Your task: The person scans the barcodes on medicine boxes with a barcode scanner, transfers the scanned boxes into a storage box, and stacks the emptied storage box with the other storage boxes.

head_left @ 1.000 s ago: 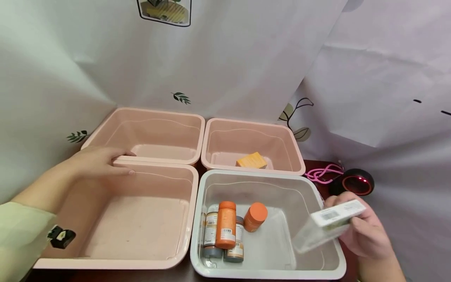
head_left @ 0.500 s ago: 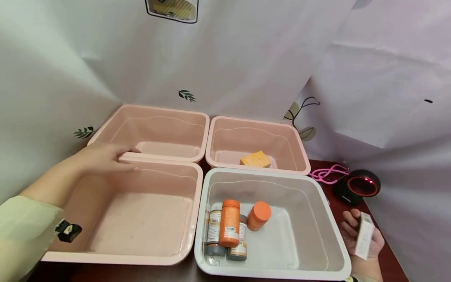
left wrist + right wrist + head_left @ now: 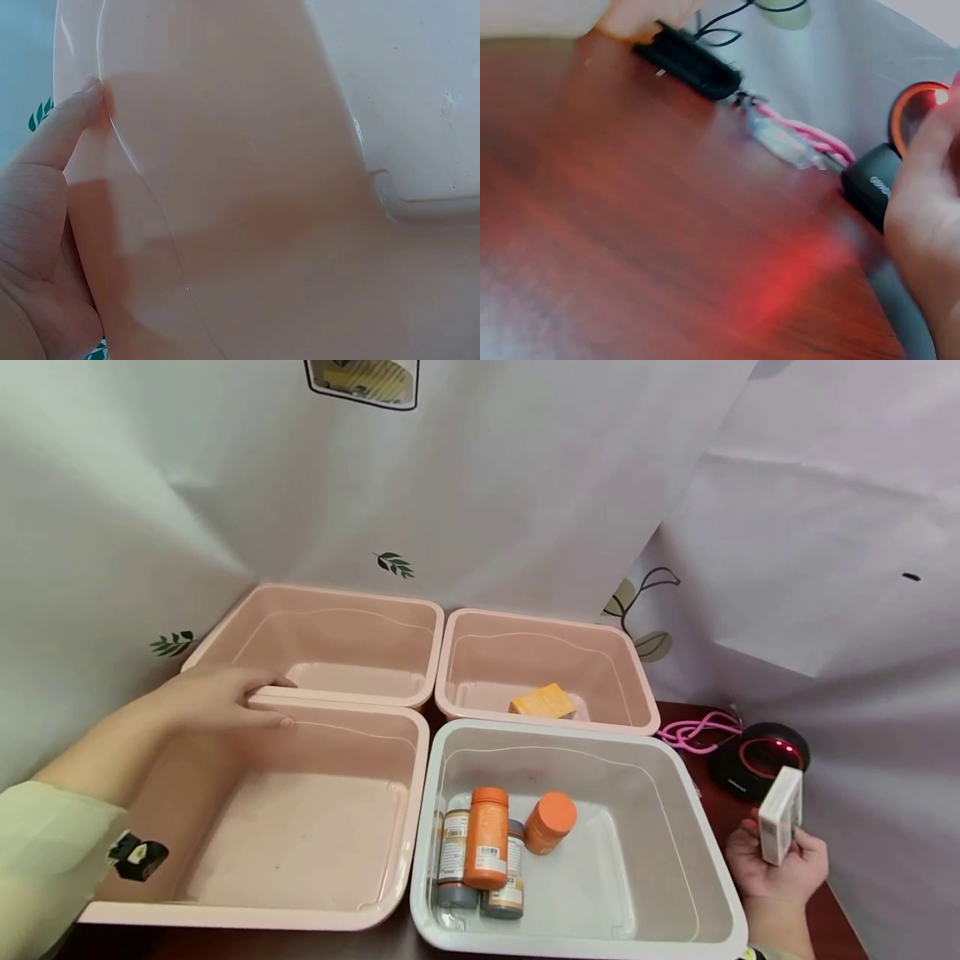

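At the far right, my right hand (image 3: 778,868) holds a small white box (image 3: 780,814) upright between thumb and fingers, palm turned up. The box stands in front of a black barcode scanner (image 3: 738,768) with a lit red ring. My left hand (image 3: 206,697) grips the adjoining rims of the two left pink bins, with the thumb (image 3: 67,124) on the front bin's inner wall in the left wrist view. Inside the grey bin (image 3: 570,943) lie an orange bottle (image 3: 487,847), brown supplement bottles with grey caps and an orange-lidded jar (image 3: 551,818).
The front left pink bin (image 3: 300,835) and back left pink bin (image 3: 345,643) hold nothing visible. A yellow-orange box (image 3: 543,702) lies in the back right pink bin (image 3: 540,652). Pink cable (image 3: 697,731) curls beside the scanner on the dark red table (image 3: 645,202). White patterned sheeting hangs behind.
My right hand has moved the white box from over the grey bin's right edge to the scanner, turning it upright. My left hand keeps its hold on the rims.
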